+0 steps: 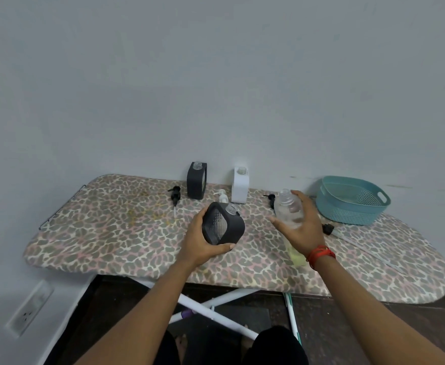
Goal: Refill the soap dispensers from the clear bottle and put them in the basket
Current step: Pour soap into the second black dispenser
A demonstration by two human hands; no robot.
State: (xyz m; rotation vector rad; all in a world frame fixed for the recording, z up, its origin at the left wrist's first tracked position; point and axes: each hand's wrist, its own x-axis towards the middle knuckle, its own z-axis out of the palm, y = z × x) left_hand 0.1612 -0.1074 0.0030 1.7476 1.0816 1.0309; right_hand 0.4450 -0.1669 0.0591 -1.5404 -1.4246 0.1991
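While left hand [200,243] cups dispenser [224,225], right hand [303,229] grips bottle [287,206].

We see our left hand [201,242] gripping a tilted black square dispenser [222,227], our right hand [299,227] holding the uncapped clear plastic bottle [288,206].

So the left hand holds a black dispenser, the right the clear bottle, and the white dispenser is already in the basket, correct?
No: the head view shows the white dispenser standing on the ironing board, outside the teal basket. The left hand does hold the black dispenser, the right hand the clear bottle.
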